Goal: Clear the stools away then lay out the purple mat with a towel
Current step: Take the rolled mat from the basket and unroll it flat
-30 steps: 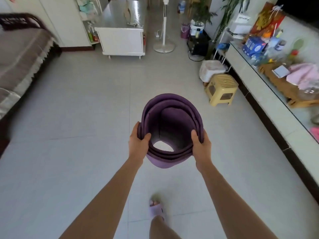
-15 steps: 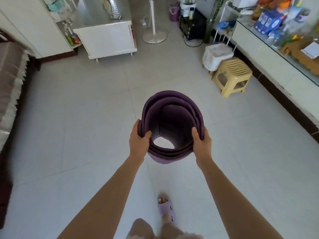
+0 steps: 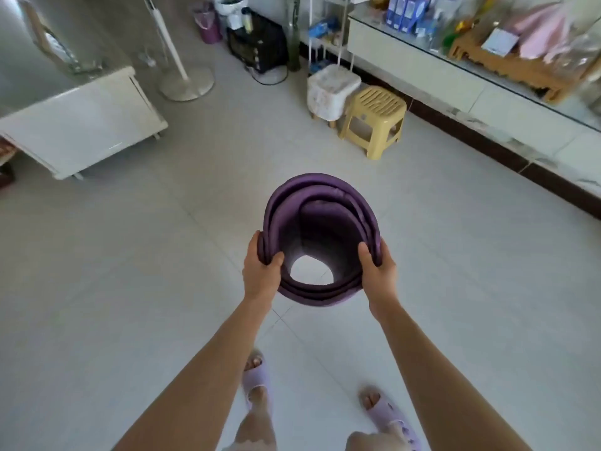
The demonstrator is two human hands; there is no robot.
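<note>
I hold the rolled purple mat (image 3: 320,203) upright in front of me, seen end-on, so the floor shows through its hollow core. My left hand (image 3: 261,266) grips the roll's left edge with the thumb inside. My right hand (image 3: 377,268) grips the right edge the same way. A yellow plastic stool (image 3: 374,120) and a white cushioned stool (image 3: 331,91) stand side by side against the right wall cabinet. A pink cloth (image 3: 540,30) lies on the counter at the top right.
A long white counter (image 3: 455,73) with clutter runs along the right. A white cabinet (image 3: 81,125) stands at the left, a fan stand (image 3: 187,83) and a black oven (image 3: 257,48) at the back. Bare tile floor (image 3: 130,271) surrounds my slippered feet (image 3: 257,379).
I have stepped forward with the mat; the stools and counter have come closer and shifted left in view. Both hands keep the same grip on the roll.
</note>
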